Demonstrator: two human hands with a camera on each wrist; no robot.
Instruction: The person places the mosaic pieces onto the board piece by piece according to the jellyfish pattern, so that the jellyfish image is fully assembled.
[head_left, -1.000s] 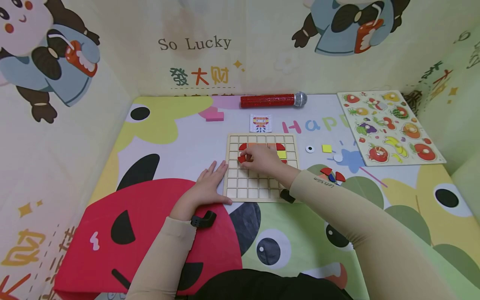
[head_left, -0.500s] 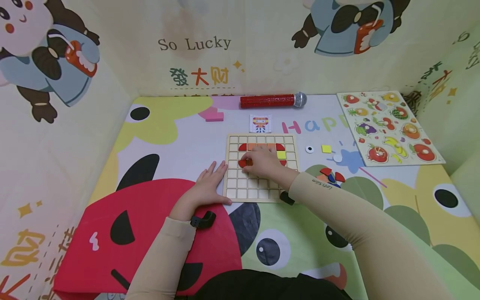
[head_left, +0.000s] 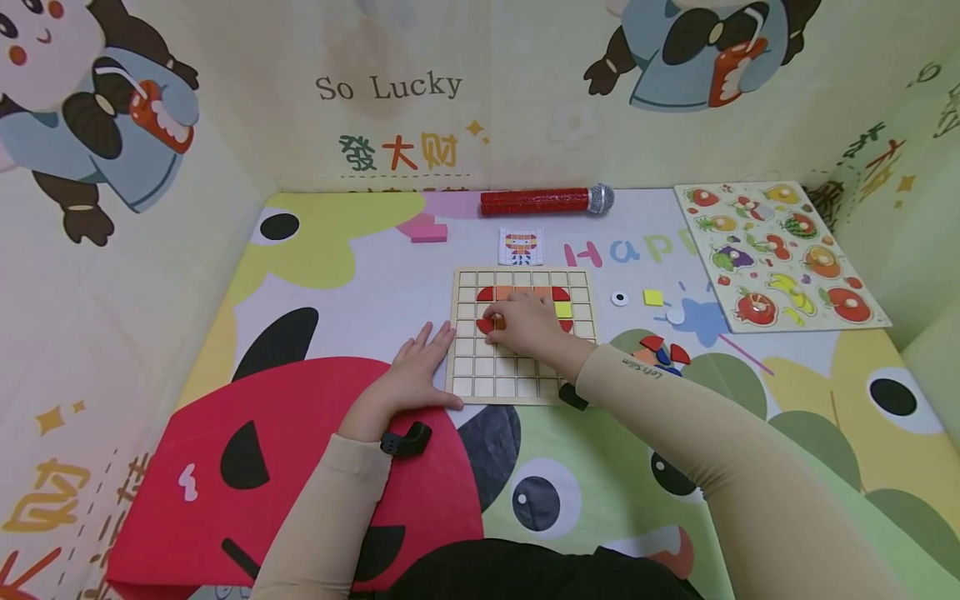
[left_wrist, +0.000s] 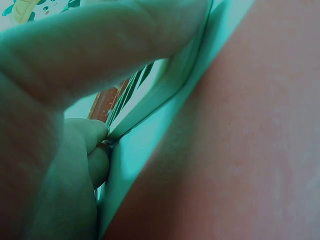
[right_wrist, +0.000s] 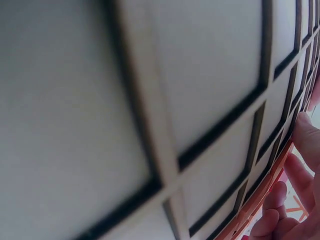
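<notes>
A wooden grid board (head_left: pixel 472 387) lies on the table, with red, orange and yellow pieces in several of its cells. My right hand (head_left: pixel 525 321) is over the board's middle, thumb and forefinger curled at a red rounded piece (head_left: pixel 483 327) on the left of a lower row; the palm hides some cells. Its curled fingers (right_wrist: pixel 275 210) show at the edge of the right wrist view. My left hand (head_left: pixel 408 375) lies with spread, straight fingers at the board's left side. In the left wrist view its thumb (left_wrist: pixel 115 45) touches the board's edge (left_wrist: pixel 150 107).
Behind the board lies a small pattern card (head_left: pixel 521 247), with a red microphone (head_left: pixel 536 202) farther back. To the right are a round eye piece (head_left: pixel 618 298), a yellow square (head_left: pixel 653 297), a pile of loose pieces (head_left: pixel 660 350) and a fruit puzzle board (head_left: pixel 783 254).
The red piece, tilted in my right fingers a second ago, now lies flat in a cell on the left. My right hand has shifted slightly. The left hand has stayed still.
</notes>
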